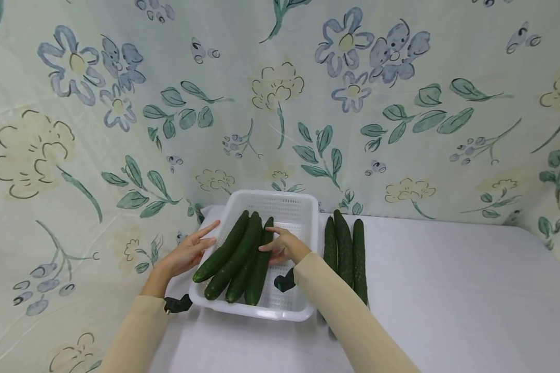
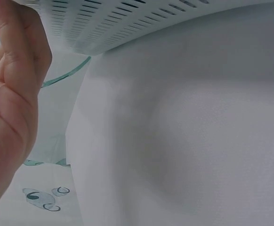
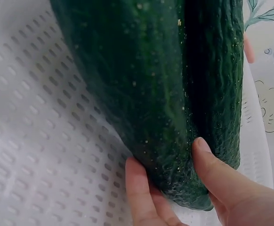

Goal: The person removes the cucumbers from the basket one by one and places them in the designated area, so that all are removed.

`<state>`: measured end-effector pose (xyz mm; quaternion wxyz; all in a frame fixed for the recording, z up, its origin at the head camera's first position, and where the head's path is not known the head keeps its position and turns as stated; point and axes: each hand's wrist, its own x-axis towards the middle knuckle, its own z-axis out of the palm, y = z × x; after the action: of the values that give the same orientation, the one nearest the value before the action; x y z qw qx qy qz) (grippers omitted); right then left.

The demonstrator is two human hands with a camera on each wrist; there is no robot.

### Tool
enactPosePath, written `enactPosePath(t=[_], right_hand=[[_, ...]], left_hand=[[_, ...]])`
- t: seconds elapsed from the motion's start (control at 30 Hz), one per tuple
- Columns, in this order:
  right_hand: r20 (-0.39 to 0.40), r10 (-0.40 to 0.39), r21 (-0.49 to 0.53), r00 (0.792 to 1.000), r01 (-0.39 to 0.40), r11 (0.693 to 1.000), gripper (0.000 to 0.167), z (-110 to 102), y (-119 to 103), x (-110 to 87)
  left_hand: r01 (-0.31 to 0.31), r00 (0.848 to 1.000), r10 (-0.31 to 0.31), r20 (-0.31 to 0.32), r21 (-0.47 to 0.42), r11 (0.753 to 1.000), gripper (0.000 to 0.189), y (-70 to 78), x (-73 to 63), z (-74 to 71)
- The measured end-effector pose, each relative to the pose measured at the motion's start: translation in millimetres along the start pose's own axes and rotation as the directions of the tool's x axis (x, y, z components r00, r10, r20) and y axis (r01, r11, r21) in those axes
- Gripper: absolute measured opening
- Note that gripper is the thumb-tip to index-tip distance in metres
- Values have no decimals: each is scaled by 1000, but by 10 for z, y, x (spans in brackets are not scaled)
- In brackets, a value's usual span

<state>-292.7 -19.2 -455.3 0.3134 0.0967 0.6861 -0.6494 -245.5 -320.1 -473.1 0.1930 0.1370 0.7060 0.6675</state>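
A white perforated plastic basket (image 1: pixel 287 314) holds several dark green cucumbers lying side by side, slanted across its left half. My right hand (image 1: pixel 287 247) reaches inside and grips the far end of the rightmost cucumber (image 1: pixel 260 274). Up close in the right wrist view, thumb and fingers (image 3: pixel 138 188) pinch the tapered tip of that cucumber (image 3: pixel 141 94), with another cucumber (image 3: pixel 217 89) right beside it. At the basket's left rim, my left hand (image 1: pixel 186 256) has its fingers extended. The left wrist view shows this hand (image 2: pixel 14 89) next to the basket's slotted wall (image 2: pixel 123 19).
More cucumbers (image 1: pixel 344 243) lie lengthwise on the white-covered table (image 1: pixel 448 290), just right of the basket and partly hidden under my right forearm. A floral cloth (image 1: pixel 280 129) hangs behind the table and along its left side.
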Motion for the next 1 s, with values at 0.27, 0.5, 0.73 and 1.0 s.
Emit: enactPosePath(t=[0.27, 0.5, 0.73, 1.0], right_hand=[[2, -8, -53, 1000, 8, 999, 84, 22, -2, -7], [1, 20, -44, 1000, -20, 999, 86, 26, -9, -36], [14, 22, -57, 1000, -21, 998, 87, -2, -16, -40], [51, 34, -16, 998, -33, 999, 85, -66, -81, -49]], left_hand=[[-6, 1000, 6, 1, -5, 1000, 59, 15, -19, 10], [1, 1000, -1, 2, 4, 1000, 59, 9, -15, 10], [1, 1000, -1, 7, -6, 1000, 59, -1, -7, 17], [-3, 1000, 4, 12, -50, 999, 59, 8, 11, 9]])
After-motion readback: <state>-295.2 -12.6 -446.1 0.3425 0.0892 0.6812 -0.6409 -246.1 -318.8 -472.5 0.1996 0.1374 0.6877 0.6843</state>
